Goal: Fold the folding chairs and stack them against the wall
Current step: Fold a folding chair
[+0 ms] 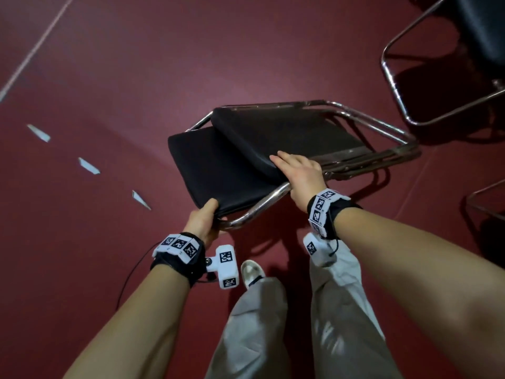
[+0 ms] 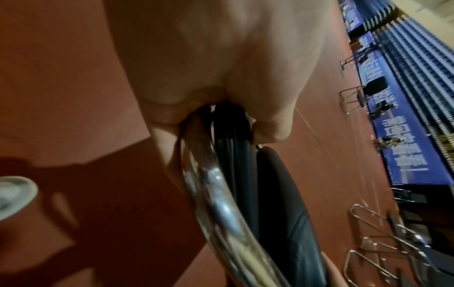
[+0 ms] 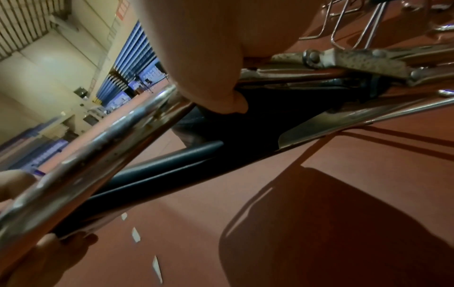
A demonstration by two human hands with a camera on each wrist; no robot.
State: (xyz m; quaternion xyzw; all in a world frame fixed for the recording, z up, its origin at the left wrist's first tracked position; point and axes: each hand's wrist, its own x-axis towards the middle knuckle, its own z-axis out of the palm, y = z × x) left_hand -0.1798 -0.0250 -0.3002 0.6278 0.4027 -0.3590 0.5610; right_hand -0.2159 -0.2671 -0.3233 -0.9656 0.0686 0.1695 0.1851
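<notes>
Both hands hold the folded chair (image 1: 273, 138): left grip (image 1: 203, 222) curled on its corner, right grip (image 1: 300, 170) wrapping the frame.

Two bare forearms reach forward and down from the bottom of the head view, each wrist wrapped in a black band carrying white blocks printed with black square patterns. The left hand (image 1: 202, 224) sits lower and nearer the body, thumb on top and fingers curled underneath, clamped on what it holds. The right hand (image 1: 302, 170) is further forward and higher, palm down, fingers (image 1: 281, 158) stretched nearly straight and lying flat, while its thumb (image 3: 221, 97) hooks underneath. Two legs in pale loose trousers and one light shoe show below.
</notes>
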